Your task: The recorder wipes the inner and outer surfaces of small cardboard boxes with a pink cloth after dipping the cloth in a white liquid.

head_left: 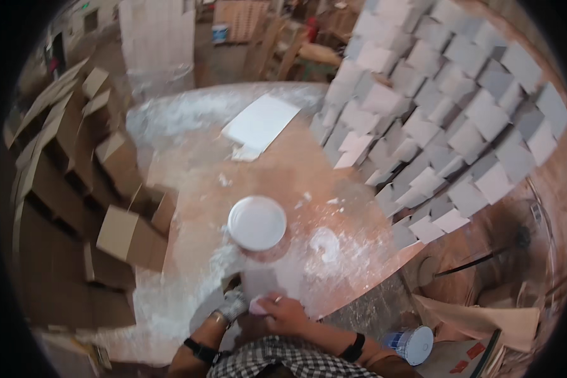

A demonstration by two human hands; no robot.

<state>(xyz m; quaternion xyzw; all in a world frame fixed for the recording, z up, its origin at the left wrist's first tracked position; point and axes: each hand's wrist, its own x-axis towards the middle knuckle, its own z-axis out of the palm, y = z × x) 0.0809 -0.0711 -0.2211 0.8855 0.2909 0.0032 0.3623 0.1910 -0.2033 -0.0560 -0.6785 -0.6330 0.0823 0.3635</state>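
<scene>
My left hand [234, 305], in a pale knitted glove, grips the left side of a small cardboard box [260, 283] held close to my body. The box has a greyish face turned up and brown board beside it. My bare right hand [285, 315] is closed on a pale pinkish pad [257, 307], pressed near the box; its exact kind is too blurred to tell. Beyond my hands stands a round white tub [257, 223] with a whitish top. White sheets [263, 123] lie flat farther back on the table.
Brown open cardboard boxes [126, 236] are piled along the left. A tall stack of grey and white boxes [435, 129] leans in from the right. White smears and scraps mark the wooden tabletop [195, 183]. A blue-and-white bucket [416, 345] stands below at the lower right.
</scene>
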